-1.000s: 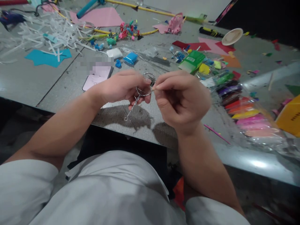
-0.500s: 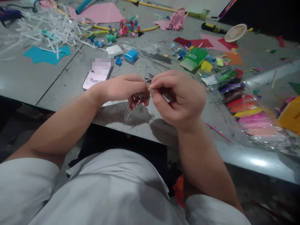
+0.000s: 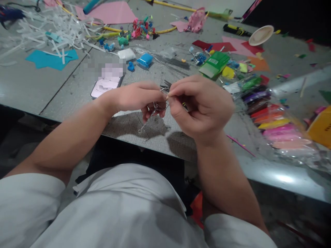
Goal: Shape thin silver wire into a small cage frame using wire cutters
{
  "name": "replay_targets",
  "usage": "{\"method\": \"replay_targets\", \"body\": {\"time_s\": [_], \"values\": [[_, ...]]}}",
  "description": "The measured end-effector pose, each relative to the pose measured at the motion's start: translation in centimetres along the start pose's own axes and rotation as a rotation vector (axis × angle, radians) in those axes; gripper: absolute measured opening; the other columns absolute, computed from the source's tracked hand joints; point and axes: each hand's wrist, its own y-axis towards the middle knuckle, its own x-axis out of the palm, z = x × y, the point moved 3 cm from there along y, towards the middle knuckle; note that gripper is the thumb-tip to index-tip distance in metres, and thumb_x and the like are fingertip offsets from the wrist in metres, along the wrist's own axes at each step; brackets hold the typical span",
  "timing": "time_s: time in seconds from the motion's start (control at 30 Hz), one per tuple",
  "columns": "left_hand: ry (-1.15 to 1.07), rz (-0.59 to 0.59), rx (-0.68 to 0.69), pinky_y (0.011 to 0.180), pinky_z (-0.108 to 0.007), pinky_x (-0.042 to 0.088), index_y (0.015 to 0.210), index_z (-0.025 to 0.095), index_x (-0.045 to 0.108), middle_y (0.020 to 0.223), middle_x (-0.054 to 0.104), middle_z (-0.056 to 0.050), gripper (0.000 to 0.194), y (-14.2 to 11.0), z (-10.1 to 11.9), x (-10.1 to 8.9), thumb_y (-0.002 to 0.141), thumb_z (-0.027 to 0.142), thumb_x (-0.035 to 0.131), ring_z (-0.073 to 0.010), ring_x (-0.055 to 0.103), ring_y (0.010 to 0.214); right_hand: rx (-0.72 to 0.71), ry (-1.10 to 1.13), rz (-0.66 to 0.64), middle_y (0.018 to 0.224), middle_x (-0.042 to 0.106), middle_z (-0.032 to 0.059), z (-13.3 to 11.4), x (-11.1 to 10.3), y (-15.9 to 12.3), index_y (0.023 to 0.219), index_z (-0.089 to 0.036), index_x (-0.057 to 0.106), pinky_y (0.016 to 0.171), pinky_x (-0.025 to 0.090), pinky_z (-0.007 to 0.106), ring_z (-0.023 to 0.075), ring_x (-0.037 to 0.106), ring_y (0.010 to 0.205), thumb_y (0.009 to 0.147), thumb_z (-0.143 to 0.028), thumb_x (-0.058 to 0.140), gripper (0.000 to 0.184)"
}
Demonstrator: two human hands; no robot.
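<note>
Twisted silver wire (image 3: 148, 121) with a small loop at its lower end hangs below the fingers of my left hand (image 3: 141, 98), which is closed around its upper part. My right hand (image 3: 201, 105) pinches at the same spot, thumb and forefinger pressed together beside the left fingertips. A bit of wire seems to run between the two hands, though the fingers hide most of it. Just behind the fingertips show the dark metal tips of a tool (image 3: 166, 84), mostly covered by my right hand. Left of my hands lies a phone (image 3: 103, 86) with its screen lit.
Clay packets in several colours (image 3: 278, 122) lie at the right, near a green packet (image 3: 214, 64). White paper strips (image 3: 59, 31) and a blue paper piece (image 3: 51, 59) cover the far left. Beyond the hands sit a blue packet (image 3: 144, 60) and a white packet (image 3: 126, 54).
My right hand has shifted slightly to the right, a little away from the left fingertips. My left hand and the hanging wire stay almost in place.
</note>
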Motion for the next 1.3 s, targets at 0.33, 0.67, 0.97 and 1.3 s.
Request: {"method": "replay_targets", "body": {"time_s": [0.33, 0.67, 0.97, 1.3], "values": [[0.041, -0.04, -0.034, 0.059, -0.021, 0.059, 0.078, 0.018, 0.074, 0.074, 0.07, -0.003, 0.045, -0.3, 0.7, 0.2, 0.122, 0.024, 0.071, -0.013, 0.069, 0.059, 0.032, 0.03, -0.012, 0.119, 0.097, 0.0044, 0.1, 0.2, 0.1, 0.113, -0.03, 0.086, 0.102, 0.082, 0.047, 0.026, 0.095, 0.111, 0.122, -0.011, 0.076, 0.023], [0.015, -0.028, -0.014, 0.065, -0.019, 0.064, 0.074, 0.016, 0.075, 0.074, 0.071, -0.003, 0.052, -0.1, 0.5, 0.1, 0.121, 0.038, 0.082, -0.0154, 0.077, 0.072, 0.057, 0.063, -0.009, 0.118, 0.099, 0.0052, 0.3, 0.3, 0.0, 0.112, -0.032, 0.086, 0.101, 0.083, 0.047, 0.0265, 0.096, 0.113, 0.122, -0.014, 0.076, 0.022], [-0.068, 0.05, 0.008, 0.065, -0.021, 0.066, 0.077, 0.017, 0.075, 0.073, 0.071, -0.001, 0.048, -0.5, 1.1, 0.4, 0.124, 0.026, 0.073, -0.0139, 0.078, 0.065, 0.016, 0.029, -0.034, 0.126, 0.099, 0.0046, -0.1, -0.4, 0.0, 0.115, -0.033, 0.09, 0.104, 0.084, 0.048, 0.0281, 0.098, 0.114, 0.121, -0.017, 0.08, 0.02], [-0.123, -0.072, 0.263, 0.078, -0.03, 0.077, 0.098, 0.016, 0.089, 0.086, 0.083, -0.005, 0.03, -0.5, 0.7, -0.9, 0.105, 0.041, 0.106, -0.0196, 0.086, 0.076, -0.334, -0.123, 0.158, 0.11, 0.095, 0.0005, 0.2, -0.1, -0.2, 0.117, -0.029, 0.083, 0.086, 0.081, 0.031, 0.0179, 0.094, 0.091, 0.123, -0.018, 0.069, 0.018]]}}
